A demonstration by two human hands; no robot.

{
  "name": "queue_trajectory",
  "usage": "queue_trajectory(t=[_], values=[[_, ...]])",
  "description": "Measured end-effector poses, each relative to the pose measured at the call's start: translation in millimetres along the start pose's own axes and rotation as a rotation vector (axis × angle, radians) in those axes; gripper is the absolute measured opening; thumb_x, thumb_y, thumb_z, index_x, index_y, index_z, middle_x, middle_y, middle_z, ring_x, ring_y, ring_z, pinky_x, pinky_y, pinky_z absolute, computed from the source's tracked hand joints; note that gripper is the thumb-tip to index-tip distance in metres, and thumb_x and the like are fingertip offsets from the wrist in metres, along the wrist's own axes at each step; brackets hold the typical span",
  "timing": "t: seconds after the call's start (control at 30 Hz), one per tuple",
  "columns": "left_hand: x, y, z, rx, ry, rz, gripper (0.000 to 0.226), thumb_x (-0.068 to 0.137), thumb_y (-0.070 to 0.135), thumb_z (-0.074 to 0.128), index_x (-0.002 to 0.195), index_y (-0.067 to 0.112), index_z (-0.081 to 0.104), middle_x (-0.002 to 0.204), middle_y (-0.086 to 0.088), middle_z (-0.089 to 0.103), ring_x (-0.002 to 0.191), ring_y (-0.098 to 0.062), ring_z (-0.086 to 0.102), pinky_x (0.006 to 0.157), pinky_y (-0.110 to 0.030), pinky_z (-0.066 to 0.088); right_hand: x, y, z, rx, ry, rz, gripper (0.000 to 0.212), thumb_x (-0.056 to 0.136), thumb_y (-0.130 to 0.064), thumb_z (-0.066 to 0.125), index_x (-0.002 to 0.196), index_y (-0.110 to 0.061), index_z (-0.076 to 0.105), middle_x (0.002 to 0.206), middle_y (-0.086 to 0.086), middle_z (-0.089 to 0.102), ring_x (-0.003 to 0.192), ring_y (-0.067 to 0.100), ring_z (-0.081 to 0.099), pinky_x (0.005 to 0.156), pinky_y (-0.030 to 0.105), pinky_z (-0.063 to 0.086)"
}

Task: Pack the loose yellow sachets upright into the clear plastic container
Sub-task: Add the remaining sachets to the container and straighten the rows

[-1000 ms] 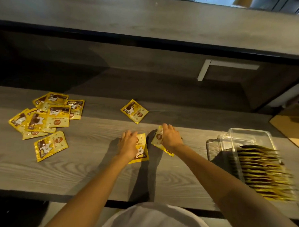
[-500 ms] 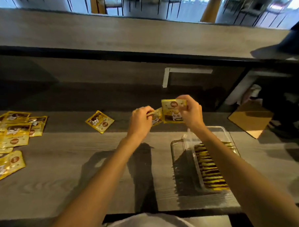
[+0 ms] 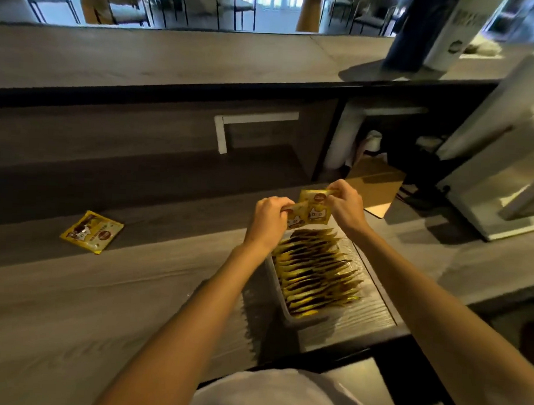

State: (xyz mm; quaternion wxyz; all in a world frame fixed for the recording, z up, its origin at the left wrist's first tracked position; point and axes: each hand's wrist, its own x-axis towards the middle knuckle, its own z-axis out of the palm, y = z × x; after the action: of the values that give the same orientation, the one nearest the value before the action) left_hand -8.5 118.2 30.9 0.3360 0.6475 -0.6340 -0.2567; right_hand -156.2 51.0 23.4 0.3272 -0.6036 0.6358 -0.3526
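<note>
Yellow held sachets (image 3: 316, 209): two; loose sachet (image 3: 91, 232): one.

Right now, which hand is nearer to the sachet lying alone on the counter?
Left. The left hand is to the right of that sachet, near the container's far end; the right hand is farther right again, beyond the left hand.
</note>
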Motion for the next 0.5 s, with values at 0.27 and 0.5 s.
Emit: queue_trajectory(t=[0.27, 0.5], values=[[8, -28, 27, 0.105, -0.258, -0.162, 0.03, 0.095, 0.01, 0.044, 0.117, 0.015, 0.064, 0.119, -0.011, 0.063, 0.108, -0.025, 0.059, 0.091, -0.036, 0.048, 7, 27, 7, -0.209, -0.302, -0.046, 0.012, 0.087, -0.004, 0.05, 0.088, -0.013, 0.058, 0.09, 0.008, 0.057, 0.088, 0.023, 0.054, 0.063, 0.027, 0.044], [12, -34, 30, 0.271, -0.413, -0.165, 0.037, 0.1, 0.015, 0.032, 0.128, 0.024, 0.053, 0.127, -0.009, 0.057, 0.129, -0.028, 0.038, 0.106, -0.041, 0.026, 16, 42, 12, -0.653, -0.474, -0.196, 0.036, 0.092, -0.007, 0.036, 0.11, -0.019, 0.066, 0.12, 0.012, 0.061, 0.123, 0.032, 0.042, 0.11, 0.048, 0.025]])
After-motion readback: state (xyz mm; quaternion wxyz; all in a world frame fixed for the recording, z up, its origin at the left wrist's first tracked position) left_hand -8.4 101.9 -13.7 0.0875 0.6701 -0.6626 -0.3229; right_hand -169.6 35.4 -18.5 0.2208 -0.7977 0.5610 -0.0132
